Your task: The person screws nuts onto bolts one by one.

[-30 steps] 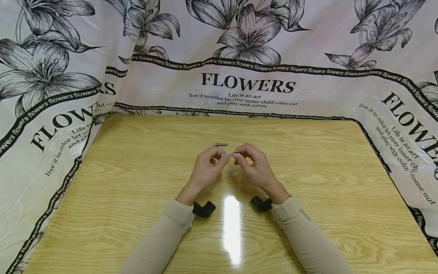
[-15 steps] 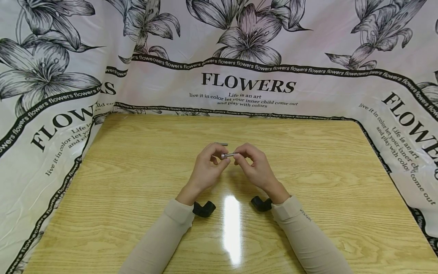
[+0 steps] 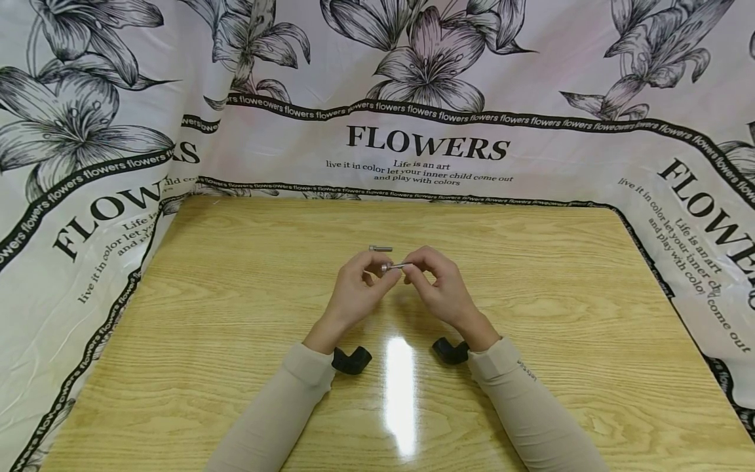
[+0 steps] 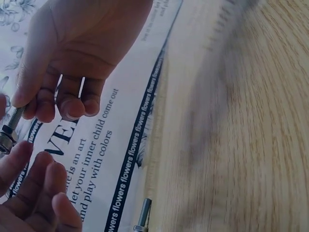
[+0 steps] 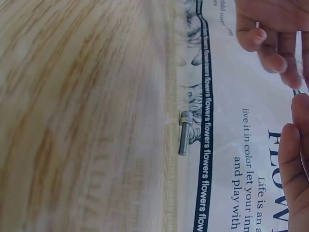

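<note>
In the head view, both hands meet over the table around a metal bolt (image 3: 396, 266) held roughly level. My right hand (image 3: 442, 285) pinches its threaded end between thumb and forefinger. At the head end, my left hand (image 3: 360, 288) has thumb and curled forefinger around the bolt. The left wrist view shows a nut (image 4: 8, 133) close to the bolt's head, with left fingers (image 4: 19, 159) right beside it. From the right wrist camera, the bolt is mostly hidden at the frame's edge between the fingers.
A second bolt (image 3: 381, 249) with a collar near its head lies on the wooden table (image 3: 236, 282), just beyond my left hand. Black bent pieces (image 3: 352, 361) show beside the cuffs. A flower-printed cloth (image 3: 425, 151) encloses the table's back and sides.
My left thumb and forefinger shift at the bolt's head: the thumb drops back, exposing the head, then moves forward again. The right hand keeps its pinch in place.
</note>
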Motion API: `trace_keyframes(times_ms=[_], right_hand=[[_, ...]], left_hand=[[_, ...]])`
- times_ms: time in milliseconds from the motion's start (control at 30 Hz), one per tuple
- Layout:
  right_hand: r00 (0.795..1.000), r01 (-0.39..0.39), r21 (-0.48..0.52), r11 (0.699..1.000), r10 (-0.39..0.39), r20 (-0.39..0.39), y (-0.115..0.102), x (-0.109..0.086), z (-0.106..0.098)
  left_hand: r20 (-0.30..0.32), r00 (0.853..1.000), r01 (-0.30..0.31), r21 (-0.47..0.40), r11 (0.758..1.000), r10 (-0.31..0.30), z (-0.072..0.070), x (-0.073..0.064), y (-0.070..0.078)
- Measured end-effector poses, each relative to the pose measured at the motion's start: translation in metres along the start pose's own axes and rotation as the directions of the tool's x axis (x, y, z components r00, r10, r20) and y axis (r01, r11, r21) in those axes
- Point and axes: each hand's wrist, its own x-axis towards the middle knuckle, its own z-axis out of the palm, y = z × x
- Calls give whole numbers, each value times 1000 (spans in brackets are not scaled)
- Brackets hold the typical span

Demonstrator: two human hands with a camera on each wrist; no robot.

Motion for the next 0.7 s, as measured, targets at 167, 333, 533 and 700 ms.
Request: trace_keyframes(times_ms=[167,333,533,700], right_hand=[[1000,-14,-4,1000,14,2,-1,0,0],[1000,-22,3,1000,22,3,-1,0,0],[1000,-6,1,1000,6,0,0,0,1],[1000,-15,6,1000,15,-2,-1,0,0]], left_hand=[[-18,996,-91,-49,995,90,0,0,3],[-37,991,-127,-66,990,125,0,0,10],[-44,994,-106,-54,993,104,2,2,-3],[-38,997,-69,-24,997,68,1,1,-2]])
